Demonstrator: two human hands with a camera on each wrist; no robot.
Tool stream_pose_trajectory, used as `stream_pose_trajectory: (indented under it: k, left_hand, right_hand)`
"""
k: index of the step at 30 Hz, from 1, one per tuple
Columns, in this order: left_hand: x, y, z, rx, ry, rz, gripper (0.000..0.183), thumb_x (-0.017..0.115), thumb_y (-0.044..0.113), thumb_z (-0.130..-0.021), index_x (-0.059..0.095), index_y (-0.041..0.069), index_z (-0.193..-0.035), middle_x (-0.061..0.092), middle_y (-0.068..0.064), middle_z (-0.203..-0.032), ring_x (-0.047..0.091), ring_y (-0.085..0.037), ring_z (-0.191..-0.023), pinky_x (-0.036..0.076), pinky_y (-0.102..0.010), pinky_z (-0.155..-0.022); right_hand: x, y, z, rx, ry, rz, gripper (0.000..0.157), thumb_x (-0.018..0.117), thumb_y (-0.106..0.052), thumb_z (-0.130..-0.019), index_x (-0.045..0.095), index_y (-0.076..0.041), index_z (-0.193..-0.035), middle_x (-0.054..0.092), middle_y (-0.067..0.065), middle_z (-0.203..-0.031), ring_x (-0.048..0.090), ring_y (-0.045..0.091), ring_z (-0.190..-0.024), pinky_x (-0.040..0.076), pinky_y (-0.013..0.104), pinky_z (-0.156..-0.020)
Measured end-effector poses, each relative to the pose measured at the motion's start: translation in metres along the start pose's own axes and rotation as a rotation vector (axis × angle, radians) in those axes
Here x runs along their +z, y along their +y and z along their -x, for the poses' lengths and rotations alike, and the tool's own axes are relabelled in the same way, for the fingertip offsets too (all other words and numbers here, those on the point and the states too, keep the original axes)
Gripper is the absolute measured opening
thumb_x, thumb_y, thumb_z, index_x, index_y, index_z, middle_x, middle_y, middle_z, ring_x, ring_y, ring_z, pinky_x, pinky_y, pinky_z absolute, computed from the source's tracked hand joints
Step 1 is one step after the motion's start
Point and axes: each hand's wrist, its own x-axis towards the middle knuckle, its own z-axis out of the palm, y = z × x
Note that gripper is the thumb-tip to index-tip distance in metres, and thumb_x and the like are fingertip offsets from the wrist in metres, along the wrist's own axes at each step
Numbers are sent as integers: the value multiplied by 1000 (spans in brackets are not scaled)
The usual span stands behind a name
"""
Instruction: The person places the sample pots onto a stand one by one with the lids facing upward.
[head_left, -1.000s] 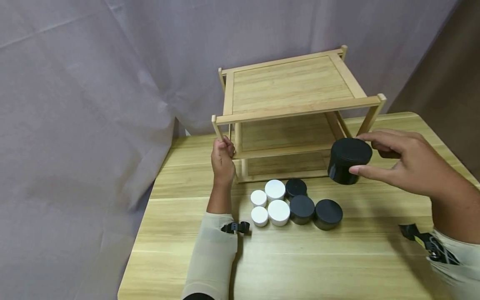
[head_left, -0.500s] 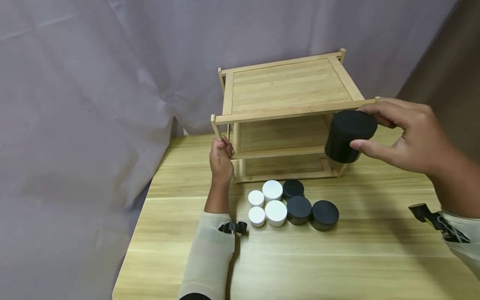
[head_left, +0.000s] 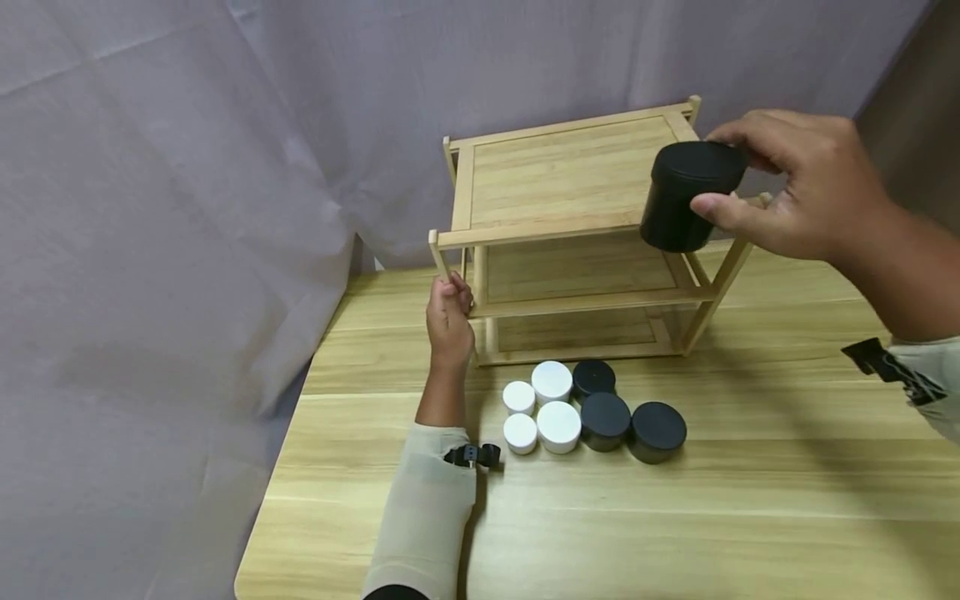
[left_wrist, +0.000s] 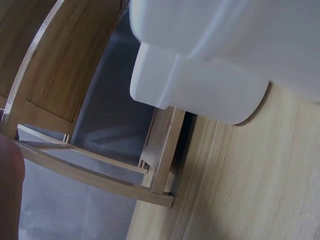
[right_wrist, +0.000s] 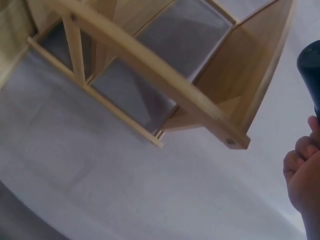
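Note:
My left hand [head_left: 450, 325] grips the left front post of a three-tier wooden rack [head_left: 577, 171]. Part of that hand shows at the left edge of the left wrist view. Between thumb and fingers, my right hand [head_left: 806, 187] holds a black lidded jar [head_left: 684, 204] in the air, slightly tilted. In the head view the jar overlaps the right front corner of the rack's top shelf. At the edge of the right wrist view, the same black jar [right_wrist: 311, 67] appears beside my curled fingers [right_wrist: 302, 150].
Several white lidded jars [head_left: 558, 425] and black jars [head_left: 606, 419] stand close together on the wooden table [head_left: 570, 533], in front of the rack. White jars fill the top of the left wrist view. A grey curtain [head_left: 187, 208] hangs behind.
My right hand has lifted the black jar from in front of the lower tiers up to the top shelf's level. My left hand has stayed on the post.

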Motion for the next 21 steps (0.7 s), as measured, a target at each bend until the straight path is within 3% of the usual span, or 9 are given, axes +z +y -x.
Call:
stream_pose_trajectory:
  k: [5,8,12,16,21]
  left_hand:
    - [-1,-1,-1,2,2,23,88,34,70,-106,46,-17,-103,41,-2,-76,38,-8,-67,34,-20,-62]
    - [-2,0,-2,0,1,20,89,34,71,-105,46,-18,-104,41,-2,-77,39,-8,-68,34,-20,-63]
    - [-2,1,-1,-3,8,5,90,34,71,-105,47,-18,-105,42,0,-78,39,-8,-68,34,-20,-63]
    - [-2,2,-1,-6,11,5,91,34,73,-104,47,-17,-105,42,1,-78,40,-8,-68,34,-19,-62]
    - [-2,2,-1,-21,9,5,90,33,73,-103,47,-16,-104,42,1,-79,39,-7,-69,35,-20,-63]
  right_hand:
    - [1,9,-18,85,-34,18,85,60,-70,-99,70,11,-122,72,30,-101,37,-19,-86,29,8,-81]
    - [1,14,-27,186,-68,62,70,66,-57,-99,70,8,-124,72,28,-105,36,-15,-85,29,15,-79]
    - [4,21,-40,304,-164,144,62,62,-52,-103,68,3,-130,63,23,-102,39,7,-85,27,31,-78]
    - [6,30,-48,381,-233,161,61,58,-48,-106,64,5,-135,57,24,-103,40,28,-87,28,39,-78]
    - [7,43,-55,474,-277,152,66,56,-49,-107,60,6,-143,54,27,-111,41,34,-92,29,45,-81]
